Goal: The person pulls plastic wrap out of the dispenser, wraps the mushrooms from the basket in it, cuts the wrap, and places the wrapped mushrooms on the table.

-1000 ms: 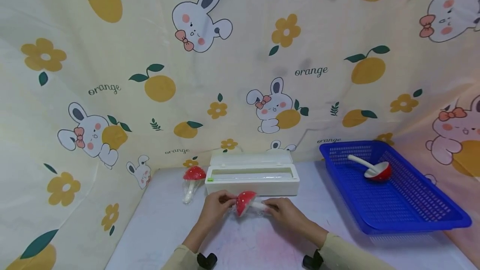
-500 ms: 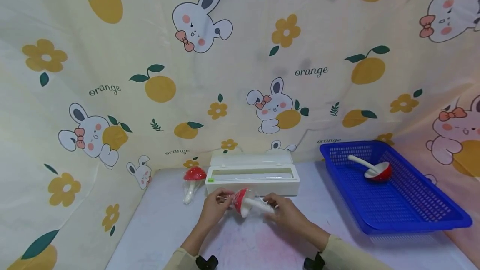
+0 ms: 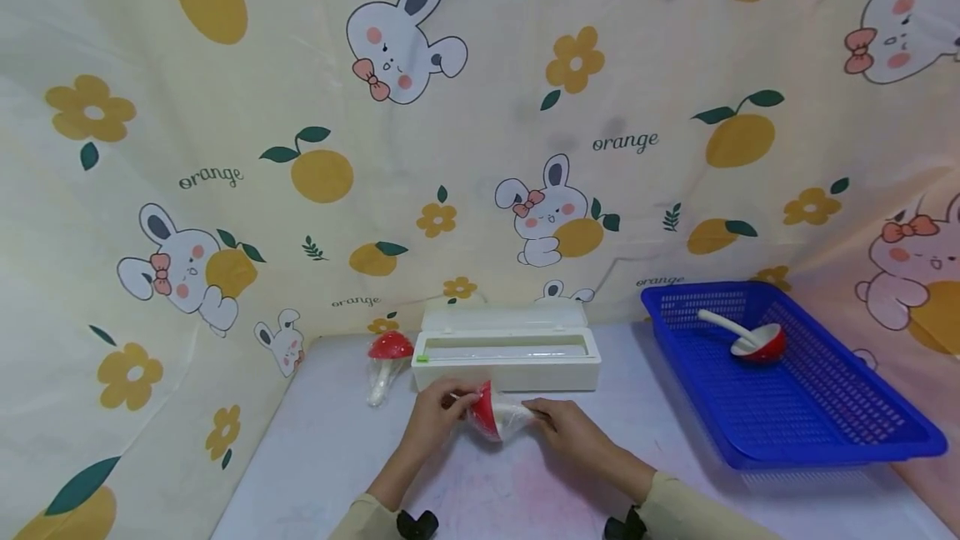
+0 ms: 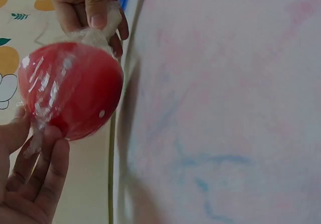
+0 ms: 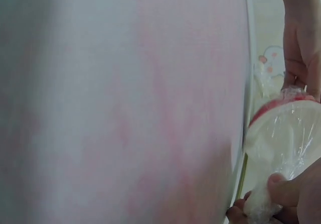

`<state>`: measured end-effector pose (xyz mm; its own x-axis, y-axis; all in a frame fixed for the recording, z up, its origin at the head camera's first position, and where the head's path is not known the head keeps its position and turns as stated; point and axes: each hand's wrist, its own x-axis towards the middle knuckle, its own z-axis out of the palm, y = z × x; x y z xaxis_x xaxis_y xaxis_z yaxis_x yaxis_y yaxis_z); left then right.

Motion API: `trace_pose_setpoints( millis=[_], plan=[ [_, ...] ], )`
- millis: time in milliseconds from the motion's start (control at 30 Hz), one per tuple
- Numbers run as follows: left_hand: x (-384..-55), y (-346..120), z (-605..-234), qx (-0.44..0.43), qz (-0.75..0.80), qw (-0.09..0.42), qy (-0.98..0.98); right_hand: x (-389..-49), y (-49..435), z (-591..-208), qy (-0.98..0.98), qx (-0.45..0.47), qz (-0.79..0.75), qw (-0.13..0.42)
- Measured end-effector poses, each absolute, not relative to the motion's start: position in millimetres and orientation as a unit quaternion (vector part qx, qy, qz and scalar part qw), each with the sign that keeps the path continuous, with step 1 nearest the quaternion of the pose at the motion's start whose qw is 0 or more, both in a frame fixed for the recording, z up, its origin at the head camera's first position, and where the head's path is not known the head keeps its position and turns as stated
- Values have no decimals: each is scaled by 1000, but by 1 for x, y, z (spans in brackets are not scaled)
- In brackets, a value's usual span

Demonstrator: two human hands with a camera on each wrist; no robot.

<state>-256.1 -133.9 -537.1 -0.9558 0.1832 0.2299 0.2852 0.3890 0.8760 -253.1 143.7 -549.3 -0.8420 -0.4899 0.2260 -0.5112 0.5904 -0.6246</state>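
A toy mushroom (image 3: 483, 412) with a glossy red cap and white underside is wrapped in clear plastic film, held sideways over the table. My left hand (image 3: 437, 417) pinches a twisted tail of film at the cap's top; the left wrist view shows the wrapped cap (image 4: 75, 91) with a pale spot. The right hand (image 3: 570, 427) grips the film-covered stem (image 5: 261, 201), mostly hidden by its fingers. Just behind both hands stands a white cling film dispenser (image 3: 506, 377), lid raised. A second film-wrapped mushroom (image 3: 388, 361) lies left of the dispenser.
To the right a blue perforated basket (image 3: 720, 432) holds one mushroom (image 3: 759, 343) with a white stem, lying on its side. Behind the white table (image 3: 315, 448) hangs a printed cloth (image 3: 480, 140) with rabbits and oranges. Black straps sit at both wrists.
The mushroom has turned between the hands, and film now gathers tightly round its stem. The right hand has shifted its grip from loose beside the stem to closed on it.
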Motion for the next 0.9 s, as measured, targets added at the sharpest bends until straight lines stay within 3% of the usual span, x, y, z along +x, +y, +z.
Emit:
trace_pose_setpoints(
  millis=[367, 600, 900],
  plan=[
    [-258, -131, -542, -119, -543, 61, -829, -250, 140, -546, -894, 276, 353, -21],
    [-259, -137, -540, -117, -549, 42, -826, -248, 142, -542, -886, 266, 370, -82],
    [-259, -154, -531, -213, -522, -38, -825, -246, 151, -540, -876, 303, 376, 3]
  ],
)
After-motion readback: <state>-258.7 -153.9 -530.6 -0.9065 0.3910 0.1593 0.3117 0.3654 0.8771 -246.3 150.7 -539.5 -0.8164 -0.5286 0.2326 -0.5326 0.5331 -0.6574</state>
